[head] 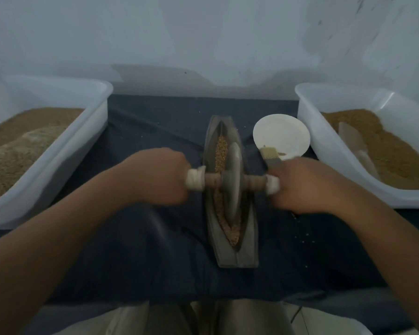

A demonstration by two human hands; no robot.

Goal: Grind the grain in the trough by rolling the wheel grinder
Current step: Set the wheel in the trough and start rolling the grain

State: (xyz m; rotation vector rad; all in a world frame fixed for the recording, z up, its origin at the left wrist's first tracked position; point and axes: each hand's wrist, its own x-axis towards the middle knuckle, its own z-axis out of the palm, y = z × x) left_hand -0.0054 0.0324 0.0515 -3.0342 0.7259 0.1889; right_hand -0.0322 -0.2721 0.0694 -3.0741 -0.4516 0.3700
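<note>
A dark cloth (143, 238) covers the surface under the trough (237, 252), and a pale wall (203, 32) rises beyond it. A left tub (90, 141) and a right tub (319, 141) of brown meal flank the trough. The wheel grinder (234, 182) stands in the trough on the grain (220, 153). The left hand (160, 176) and right hand (302, 184) each clench an axle end.

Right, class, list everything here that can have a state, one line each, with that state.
Wheel grinder: upright in the trough, mid-length.
Trough: holds grain.
Left hand: grip round left handle.
Right hand: grip round right handle.
Plate: nearly empty.
Left tub: part-filled.
Right tub: part-filled, scoop inside.
</note>
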